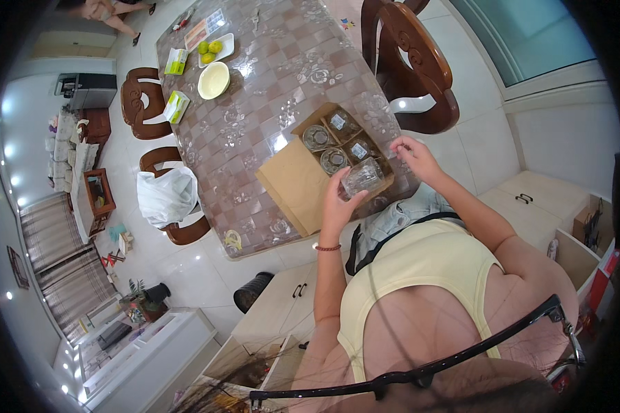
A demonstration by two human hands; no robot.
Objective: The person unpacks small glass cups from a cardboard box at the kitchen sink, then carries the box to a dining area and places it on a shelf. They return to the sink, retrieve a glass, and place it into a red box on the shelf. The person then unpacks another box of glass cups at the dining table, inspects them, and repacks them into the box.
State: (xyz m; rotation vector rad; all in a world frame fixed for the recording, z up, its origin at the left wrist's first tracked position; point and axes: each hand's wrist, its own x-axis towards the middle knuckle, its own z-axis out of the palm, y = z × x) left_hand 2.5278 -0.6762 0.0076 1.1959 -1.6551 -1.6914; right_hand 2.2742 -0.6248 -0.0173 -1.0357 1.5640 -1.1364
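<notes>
A clear, patterned drinking glass [364, 177] lies tilted in my left hand [339, 199], whose fingers and thumb wrap its base end. Just beneath it, a divided cardboard box [310, 126] stands on the table with several glasses [318, 138] in its compartments; two bear small labels. The brown cardboard flap [294, 180] is folded out to the left. To the right of the box hovers my right hand [411, 155], its thumb and fingertips close together near the box edge. Whether something small is between those fingertips cannot be told.
The table [253, 118] has a patterned cover. Farther off are a cream bowl [214, 80], a white tray [227, 47] with several green-yellow fruits and two tissue packs [176, 107]. Wooden chairs [429, 62] stand around it, one with a white bag [166, 196]. A person's legs [118, 23] show at the top left.
</notes>
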